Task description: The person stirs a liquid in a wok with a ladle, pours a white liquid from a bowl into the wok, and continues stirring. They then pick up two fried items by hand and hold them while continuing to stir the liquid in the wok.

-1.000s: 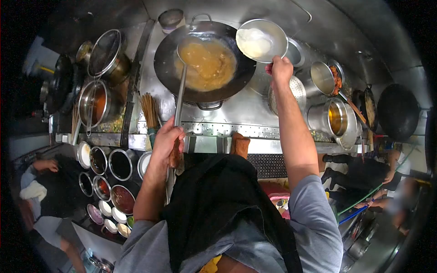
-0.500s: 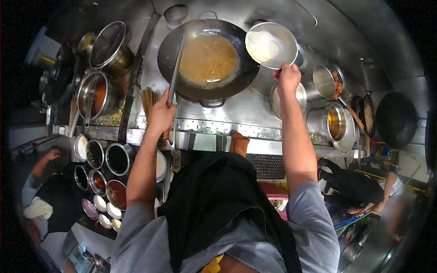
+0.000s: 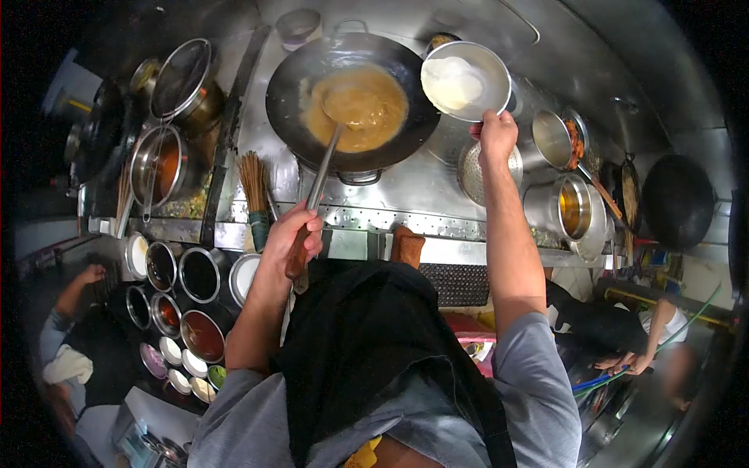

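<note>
A large dark wok [image 3: 281, 101] holds brown, soupy liquid [image 3: 382, 101]. My left hand [image 3: 292, 238] is closed on the wooden handle of a long metal ladle [image 3: 324, 168], whose bowl end dips into the liquid. Up to the right of the wok, my right hand [image 3: 497, 136] grips the near rim of a metal bowl [image 3: 491, 74]. A white, creamy substance [image 3: 454, 84] lies in the left part of that bowl. Below it, partly behind my right forearm, is a perforated strainer [image 3: 472, 175].
A bamboo brush [image 3: 253, 187] stands left of the wok. Pots with red liquid [image 3: 168, 168] and yellow liquid [image 3: 575, 212] flank the stove. Several sauce containers [image 3: 200, 273] sit at lower left. Other people work at the left [image 3: 97, 351] and right [image 3: 597, 316].
My left hand has come down toward my body, and the ladle now slants with its bowl end in the liquid. The wok has shifted slightly left. My right hand and the bowl have barely moved.
</note>
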Demonstrator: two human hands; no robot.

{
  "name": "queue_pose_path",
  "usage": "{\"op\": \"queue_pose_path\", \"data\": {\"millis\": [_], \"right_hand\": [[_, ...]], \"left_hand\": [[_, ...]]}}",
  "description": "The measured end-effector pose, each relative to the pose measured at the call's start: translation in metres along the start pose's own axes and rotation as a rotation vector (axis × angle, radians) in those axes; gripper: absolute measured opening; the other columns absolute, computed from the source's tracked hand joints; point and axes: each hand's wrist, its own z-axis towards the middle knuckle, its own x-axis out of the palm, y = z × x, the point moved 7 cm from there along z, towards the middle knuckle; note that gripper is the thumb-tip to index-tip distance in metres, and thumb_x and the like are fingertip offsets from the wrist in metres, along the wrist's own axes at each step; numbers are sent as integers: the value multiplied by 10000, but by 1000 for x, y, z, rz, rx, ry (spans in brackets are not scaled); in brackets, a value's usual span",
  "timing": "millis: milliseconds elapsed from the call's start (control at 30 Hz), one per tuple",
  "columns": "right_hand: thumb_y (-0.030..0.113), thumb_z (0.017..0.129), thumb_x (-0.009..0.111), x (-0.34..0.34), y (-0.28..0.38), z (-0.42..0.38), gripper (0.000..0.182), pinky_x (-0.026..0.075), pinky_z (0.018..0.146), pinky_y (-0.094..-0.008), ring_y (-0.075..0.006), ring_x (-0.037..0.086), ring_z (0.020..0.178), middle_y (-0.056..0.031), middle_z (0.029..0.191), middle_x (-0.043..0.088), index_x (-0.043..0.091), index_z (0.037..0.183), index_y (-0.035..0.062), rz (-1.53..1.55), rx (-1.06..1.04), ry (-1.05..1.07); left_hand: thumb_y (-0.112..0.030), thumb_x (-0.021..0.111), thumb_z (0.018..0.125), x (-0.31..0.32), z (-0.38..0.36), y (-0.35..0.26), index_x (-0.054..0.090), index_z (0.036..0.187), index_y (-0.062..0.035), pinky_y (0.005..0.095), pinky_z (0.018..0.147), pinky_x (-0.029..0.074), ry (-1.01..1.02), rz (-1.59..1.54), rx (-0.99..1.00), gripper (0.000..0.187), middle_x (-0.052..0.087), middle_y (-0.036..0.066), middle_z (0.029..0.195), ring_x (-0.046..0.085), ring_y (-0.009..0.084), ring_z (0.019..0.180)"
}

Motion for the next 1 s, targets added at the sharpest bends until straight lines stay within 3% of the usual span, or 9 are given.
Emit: {"op": "queue_pose_path", "data": {"millis": [100, 233, 300, 400, 467, 500, 600, 933, 1000], "right_hand": [[113, 822, 542, 6, 5, 5, 149, 457, 455, -286, -142, 574, 474, -76, 591, 598, 583, 767, -20, -120, -41, 2], [135, 813, 550, 33, 32, 5, 174, 484, 498, -309, -157, 615, 506, -100, 613, 633, 611, 771, -23, -273, -169, 34], [144, 809, 550, 47, 41, 6, 183, 495, 519, -326, -169, 629, 520, -116, 629, 647, 621, 786, -23, -319, -204, 52], [161, 798, 551, 72, 58, 7, 193, 506, 560, -359, -188, 639, 533, -138, 639, 655, 629, 787, -14, -402, -312, 83], [188, 780, 561, 90, 73, 0, 202, 502, 610, -402, -268, 642, 573, -170, 648, 641, 620, 769, -5, -363, -356, 95], [188, 780, 561, 99, 71, 5, 202, 502, 610, -402, -268, 642, 573, -170, 648, 641, 620, 769, -5, -364, -358, 100], [224, 758, 581, 125, 74, 10, 228, 477, 676, -455, -401, 603, 680, -223, 700, 613, 583, 727, -2, -474, -445, 101], [218, 761, 562, 176, 118, -28, 218, 480, 699, -511, -456, 597, 705, -256, 711, 616, 583, 728, 4, -606, -720, 72], [216, 762, 563, 180, 121, -30, 215, 480, 694, -513, -457, 598, 703, -255, 706, 616, 583, 729, 4, -617, -728, 66]], "left_hand": [[-114, 507, 915, 1, -11, -9, 496, 1174, -106, 277, 378, 369, -105, 148, 127, 259, 484, -7, 655, 440, 109, 429], [-105, 513, 905, 0, -18, -22, 483, 1210, -90, 274, 381, 389, -82, 220, 178, 307, 483, -2, 650, 447, 116, 413], [-80, 494, 895, 2, -24, -34, 414, 1339, -66, 260, 361, 358, -153, 308, 245, 451, 472, 4, 643, 436, 115, 398], [-62, 496, 885, 0, -27, -45, 352, 1412, -75, 257, 364, 363, -155, 350, 313, 546, 477, 4, 644, 440, 118, 398], [-58, 501, 872, 0, -30, -52, 346, 1419, -67, 251, 376, 375, -174, 376, 331, 569, 493, 12, 654, 454, 119, 409], [-54, 506, 860, -1, -31, -56, 340, 1426, -59, 246, 388, 387, -191, 406, 346, 591, 510, 20, 664, 468, 121, 420], [-46, 506, 848, -5, -29, -62, 317, 1442, -46, 243, 391, 383, -214, 409, 373, 624, 516, 27, 667, 467, 119, 424], [-61, 509, 840, 4, -13, -85, 392, 1421, -93, 265, 422, 417, -304, 816, 462, 593, 524, 15, 634, 487, 114, 435], [-76, 520, 833, -3, -5, -90, 386, 1423, -105, 293, 459, 453, -447, 1009, 476, 606, 547, 38, 649, 510, 127, 452]]}}
